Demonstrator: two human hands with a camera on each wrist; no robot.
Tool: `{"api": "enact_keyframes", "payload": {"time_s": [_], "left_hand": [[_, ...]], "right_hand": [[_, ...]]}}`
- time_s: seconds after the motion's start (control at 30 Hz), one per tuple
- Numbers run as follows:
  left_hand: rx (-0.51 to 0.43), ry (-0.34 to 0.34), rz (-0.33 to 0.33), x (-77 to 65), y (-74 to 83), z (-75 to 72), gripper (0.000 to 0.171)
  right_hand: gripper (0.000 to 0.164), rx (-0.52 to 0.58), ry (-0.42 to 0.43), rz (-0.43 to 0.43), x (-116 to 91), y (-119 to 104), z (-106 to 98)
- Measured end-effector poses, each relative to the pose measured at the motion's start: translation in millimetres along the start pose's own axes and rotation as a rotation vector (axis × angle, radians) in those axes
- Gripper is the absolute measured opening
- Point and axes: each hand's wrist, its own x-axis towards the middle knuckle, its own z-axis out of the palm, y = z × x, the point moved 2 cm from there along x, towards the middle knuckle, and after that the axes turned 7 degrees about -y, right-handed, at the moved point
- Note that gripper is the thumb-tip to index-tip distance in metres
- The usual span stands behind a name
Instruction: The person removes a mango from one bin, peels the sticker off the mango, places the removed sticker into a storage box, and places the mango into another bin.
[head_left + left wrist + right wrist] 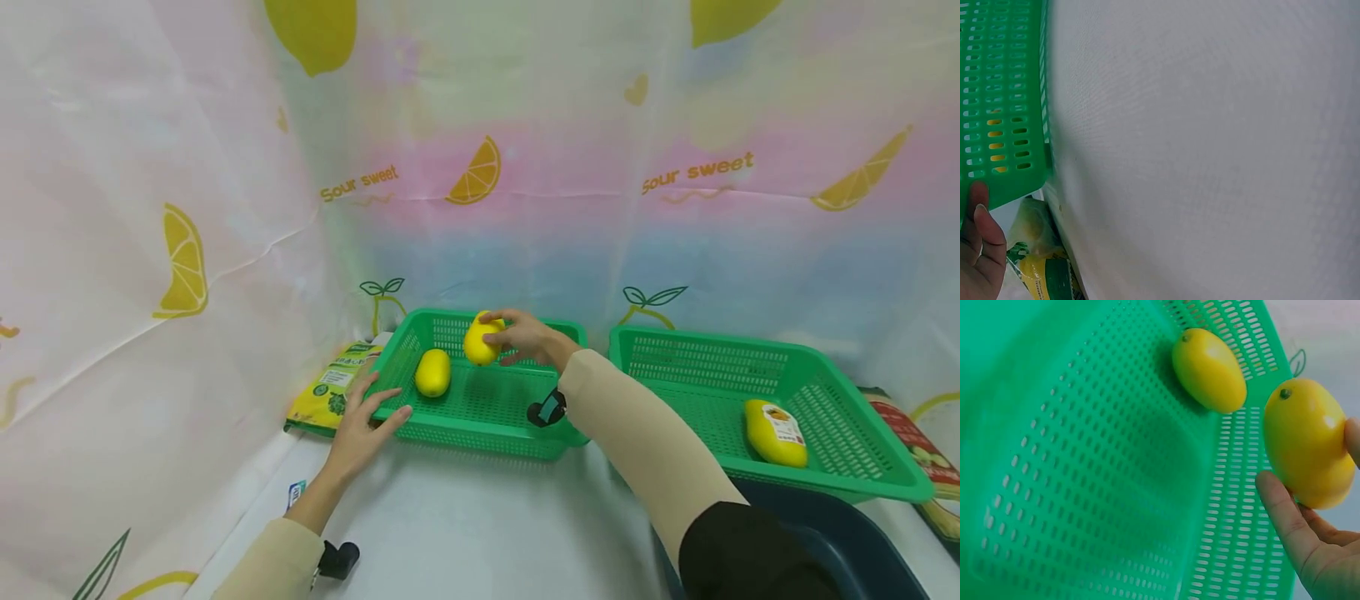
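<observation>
Over the left green basket (480, 437), my right hand (528, 340) holds a yellow mango (482, 340) between thumb and fingers, above the basket floor. The right wrist view shows the held mango (1307, 444) with its stem nub turned up and left. A second mango (432, 372) lies inside the same basket, toward its left end. My left hand (360, 429) is at the basket's front left corner, fingers spread. In the left wrist view, its fingertips are right at the corner of the basket wall (1013, 181).
The right green basket (750, 342) contains a labelled mango (776, 433). A dark blue tub (832, 525) stands in front of it. A yellow-green packet (330, 392) lies left of the left basket, and a red packet (911, 437) is at the far right. Printed curtains hang behind.
</observation>
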Motion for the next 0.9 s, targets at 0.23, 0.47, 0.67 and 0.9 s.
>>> {"api": "enact_keyframes", "payload": {"time_s": [0.23, 0.47, 0.67, 0.9], "left_hand": [[-0.008, 0.005, 0.0, -0.6, -0.5, 0.1, 0.048], [-0.018, 0.011, 0.001, 1.0, -1.8, 1.4, 0.049], [-0.008, 0.018, 0.003, 0.7, -2.0, 1.0, 0.049], [-0.022, 0.012, -0.013, 0.7, -2.9, 2.2, 0.05]], "right_hand": [[0.05, 0.032, -0.021, 0.043, 5.9, 9.2, 10.8], [0.045, -0.001, -0.025, 0.061, 8.8, 17.7, 13.1], [0.044, -0.041, -0.059, 0.084, 7.3, 18.0, 15.3], [0.043, -0.063, -0.105, 0.127, 8.1, 20.8, 16.3]]}}
